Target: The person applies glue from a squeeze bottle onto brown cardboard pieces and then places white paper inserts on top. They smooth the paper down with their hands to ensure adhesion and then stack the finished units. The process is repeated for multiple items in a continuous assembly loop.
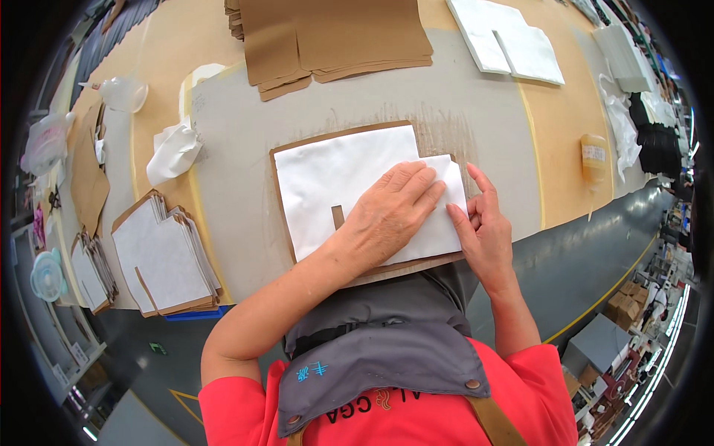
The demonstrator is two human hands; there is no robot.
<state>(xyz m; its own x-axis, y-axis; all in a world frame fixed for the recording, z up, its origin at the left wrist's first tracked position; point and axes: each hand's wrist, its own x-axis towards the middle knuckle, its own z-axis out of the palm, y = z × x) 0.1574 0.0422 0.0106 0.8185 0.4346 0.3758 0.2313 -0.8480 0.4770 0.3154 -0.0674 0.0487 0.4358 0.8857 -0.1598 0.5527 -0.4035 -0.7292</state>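
Note:
In front of me a white sheet [327, 175] with a stepped upper edge and a narrow slot lies on a brown piece [401, 128] of much the same outline. Brown shows along the margins and through the slot. My left hand [394, 208] rests flat on the right half of the white sheet, its fingers stretched toward the upper right. Beside the sheet's right edge is my right hand [487, 230], its thumb at the edge and its index finger held apart. Its other fingers curl in, and I see nothing held there.
Brown cut pieces [357, 37] are stacked at the far side, white pieces [513, 44] to their right. Layered white-and-brown pieces [160, 260] sit left, near crumpled white paper [175, 152]. A clear bottle [126, 94] lies far left; an amber bottle [593, 160] lies right.

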